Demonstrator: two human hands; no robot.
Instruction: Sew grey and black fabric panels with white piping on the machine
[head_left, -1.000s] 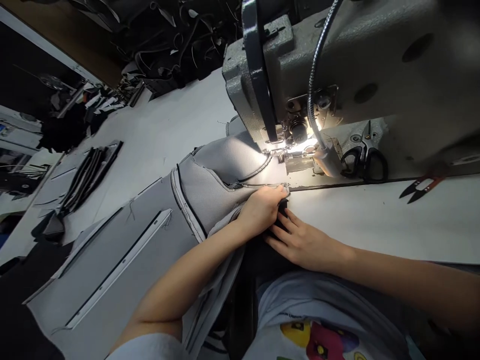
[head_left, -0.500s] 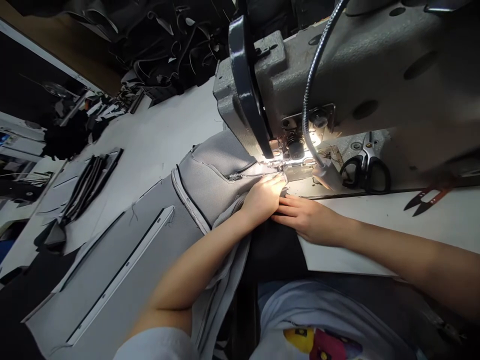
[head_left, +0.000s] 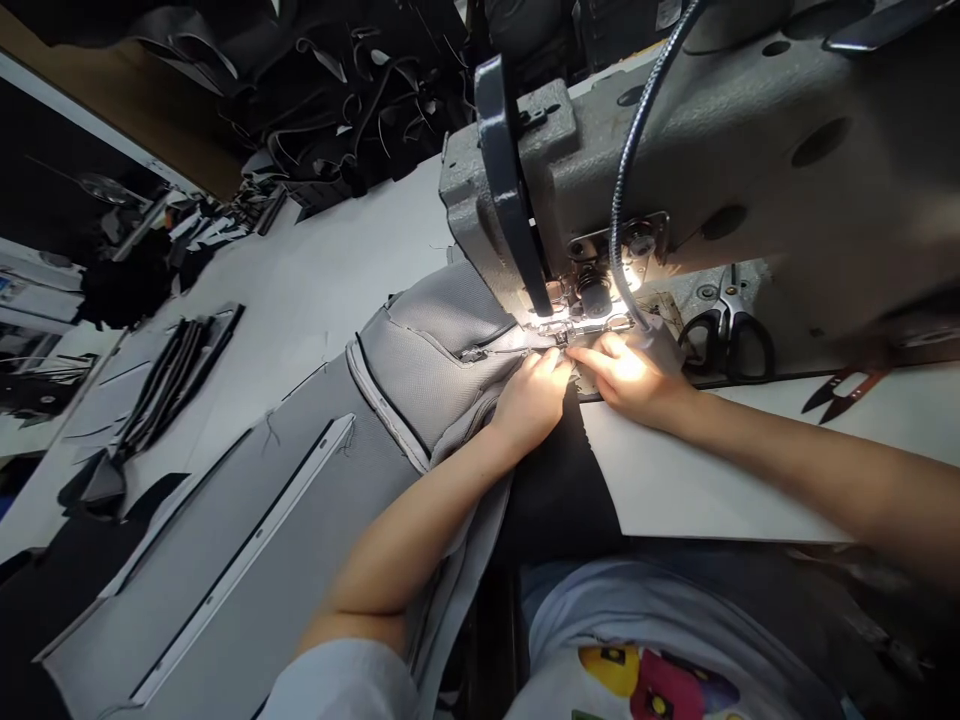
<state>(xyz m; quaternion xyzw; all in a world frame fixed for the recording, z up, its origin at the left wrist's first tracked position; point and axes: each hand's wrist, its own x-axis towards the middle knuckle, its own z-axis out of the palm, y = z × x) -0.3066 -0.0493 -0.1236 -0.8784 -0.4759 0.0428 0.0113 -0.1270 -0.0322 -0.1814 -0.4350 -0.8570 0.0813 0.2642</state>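
A grey sewn fabric piece with seams, piping and a zip lies under the lit needle area of a sewing machine. Its near edge is in the curled fingers of my left hand, just in front of the presser foot. From the right comes my right hand, its index finger stretched along the fabric edge beside the foot and its other fingers bent. The right thumb is hidden. My two hands' fingertips nearly meet at the edge of the fabric.
Black-handled scissors lie on the machine bed, and red-handled thread snips on the white table to the right. Stacked fabric panels lie at the left. Dark pieces are heaped behind. A bendy lamp hangs before the machine.
My right hand has moved up and forward to the presser foot, and its flat fingers have bent, leaving the index finger extended. The left hand remains on the fabric edge. The view has shifted slightly.
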